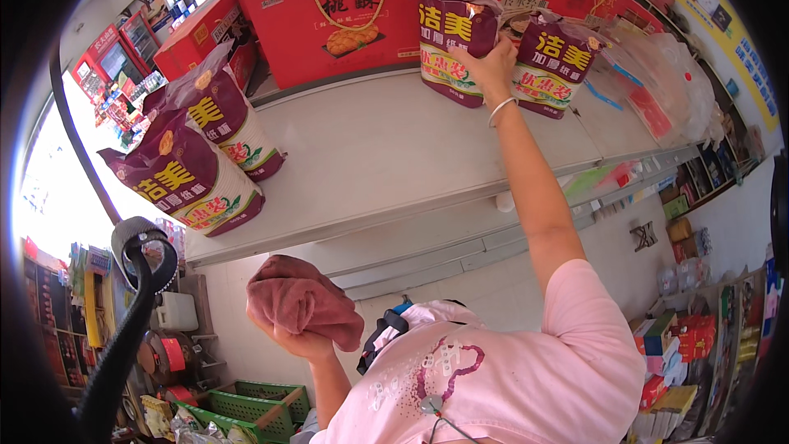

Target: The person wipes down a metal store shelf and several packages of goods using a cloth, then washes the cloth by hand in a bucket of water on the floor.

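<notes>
My right hand [493,68] reaches up to the shelf and grips the right side of a purple pack of paper cups [445,77], thumb on its front. The fingers behind the pack are partly hidden. Close on the right stands a second cup pack [550,71]. Low in front of my body, my left hand [302,340] holds a bunched reddish-brown cloth [302,299]. Two more cup packs, a front one [191,176] and one behind it [237,120], stand at the left end of the white shelf [376,142].
Red gift boxes with rope handles, one a pastry box [277,31], line the back of the shelf. Clear plastic bags [678,83] lie at its right end. A lower shelf [419,253] runs beneath. Green plastic crates [253,413] sit at lower left. A black strap [132,320] crosses the left side.
</notes>
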The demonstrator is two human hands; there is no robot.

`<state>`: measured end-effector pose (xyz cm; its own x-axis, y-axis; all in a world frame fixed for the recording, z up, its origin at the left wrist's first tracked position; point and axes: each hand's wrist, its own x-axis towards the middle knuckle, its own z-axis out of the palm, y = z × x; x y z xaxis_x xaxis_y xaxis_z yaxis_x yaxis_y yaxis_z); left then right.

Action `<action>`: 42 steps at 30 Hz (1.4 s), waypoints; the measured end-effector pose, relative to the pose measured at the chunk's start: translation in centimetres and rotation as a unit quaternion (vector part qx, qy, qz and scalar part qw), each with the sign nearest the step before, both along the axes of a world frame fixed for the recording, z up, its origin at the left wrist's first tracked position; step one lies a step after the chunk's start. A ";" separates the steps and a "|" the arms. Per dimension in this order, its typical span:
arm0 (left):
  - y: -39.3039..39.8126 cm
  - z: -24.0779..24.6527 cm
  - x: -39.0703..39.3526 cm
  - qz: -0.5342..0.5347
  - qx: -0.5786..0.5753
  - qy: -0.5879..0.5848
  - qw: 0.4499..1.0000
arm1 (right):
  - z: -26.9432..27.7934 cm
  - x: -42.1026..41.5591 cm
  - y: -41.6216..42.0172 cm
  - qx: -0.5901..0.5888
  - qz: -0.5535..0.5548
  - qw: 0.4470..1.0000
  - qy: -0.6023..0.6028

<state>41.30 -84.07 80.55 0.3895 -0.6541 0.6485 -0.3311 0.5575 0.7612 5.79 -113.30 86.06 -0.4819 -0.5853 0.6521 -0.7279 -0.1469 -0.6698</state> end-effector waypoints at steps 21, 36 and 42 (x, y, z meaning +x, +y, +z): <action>-10.9 13.8 -8.4 -0.149 -0.393 -0.210 0.883 | 4.1 7.3 22.6 -0.172 0.294 0.913 0.225; -10.3 14.6 -11.0 -0.080 -0.338 -0.175 0.921 | 4.1 9.1 21.7 -0.087 0.417 0.894 -0.138; -7.7 13.8 -12.9 -0.045 -0.314 -0.266 0.910 | 2.7 8.1 20.0 -0.104 0.487 0.809 -0.312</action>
<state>28.44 -91.81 94.39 -0.1264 -0.1021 0.9867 -0.4916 0.8704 0.0271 13.88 -93.25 88.72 -0.1318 -0.7946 0.5926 0.2721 -0.6039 -0.7492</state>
